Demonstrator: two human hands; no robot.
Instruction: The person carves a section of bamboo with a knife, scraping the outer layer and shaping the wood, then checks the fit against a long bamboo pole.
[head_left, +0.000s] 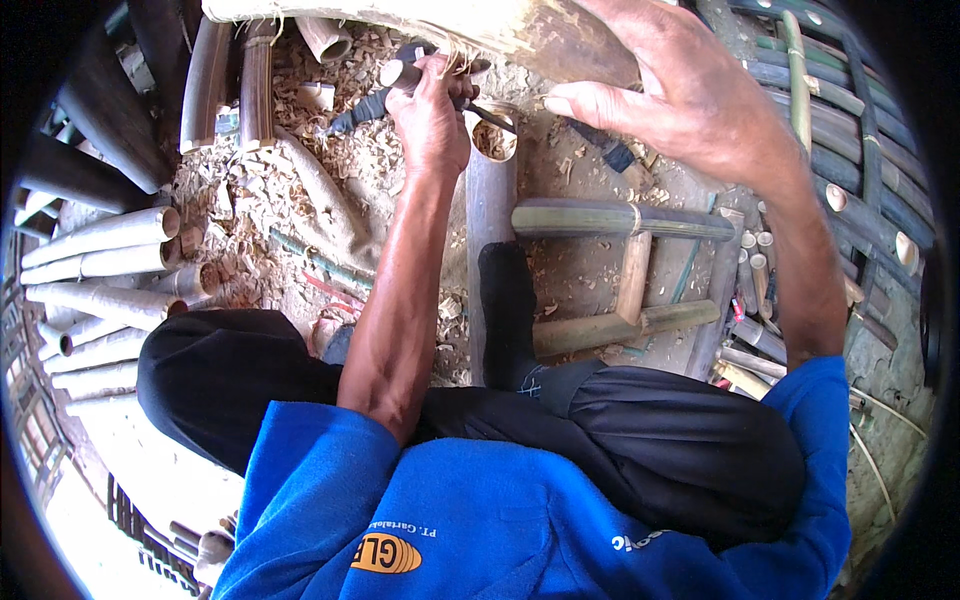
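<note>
My left hand (pixel 432 112) is closed round a wooden-handled knife (pixel 400 73), its dark blade pointing right over the upright bamboo post (pixel 491 190). Wood shavings fill the post's open end. Across the top edge lies a thick pale bamboo pole (pixel 500 30), with loose fibres hanging from it just above my left hand. Around the pole's right end is my right hand (pixel 690 95), thumb stretched beneath and fingers above, partly out of frame. My dark-socked foot (pixel 505 300) presses beside the post.
Crossbars (pixel 620 218) join the post into a bamboo frame. Shavings (pixel 240 220) cover the ground at left, beside stacked cut bamboo (pixel 100 250). A slatted bamboo structure (pixel 850 130) stands at right, near several short pieces (pixel 757 268).
</note>
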